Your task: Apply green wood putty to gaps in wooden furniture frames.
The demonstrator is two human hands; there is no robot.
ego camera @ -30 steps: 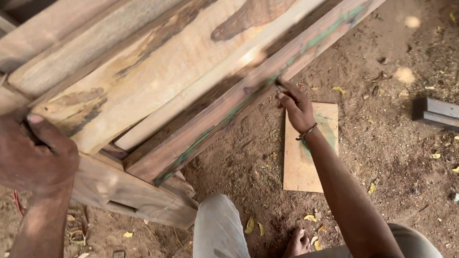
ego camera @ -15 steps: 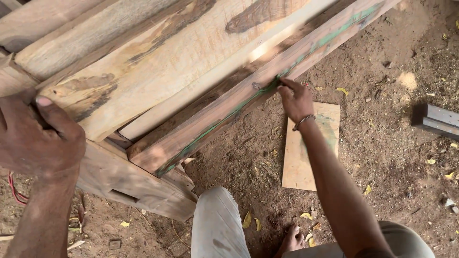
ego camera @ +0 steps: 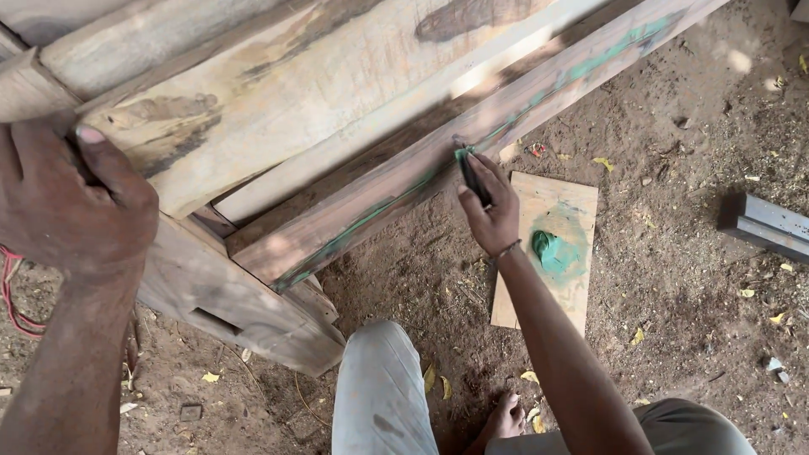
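right hand [ego camera: 493,215]: closed around a small dark tool [ego camera: 472,175]. The tool's tip touches the plank [ego camera: 404,181], right on its green streak.
left hand [ego camera: 72,202]: curled shut over the end of a beam [ego camera: 34,88], far off to the left of the right hand.
plank: long and thin. It runs from low on the left, near the left hand's side, up to the far right, past the tool. The tool sits about halfway along it.
nearer hand: the right hand is on the plank. The left hand is well apart from it.
green streak [ego camera: 590,67]: lies along the plank's edge, on both sides of the tool's tip.
board [ego camera: 548,295]: flat on the dirt, just to the right of the right wrist.
green blob [ego camera: 552,251]: on the board, very near the wrist.
wide slab [ego camera: 278,101]: above the plank, on the far side of the tool.
metal bar [ego camera: 763,223]: on the ground, well to the right.
knee [ego camera: 379,388]: below the right hand, near a bare foot [ego camera: 506,417].
in the way: nothing sits between the tool and the rest of the plank.
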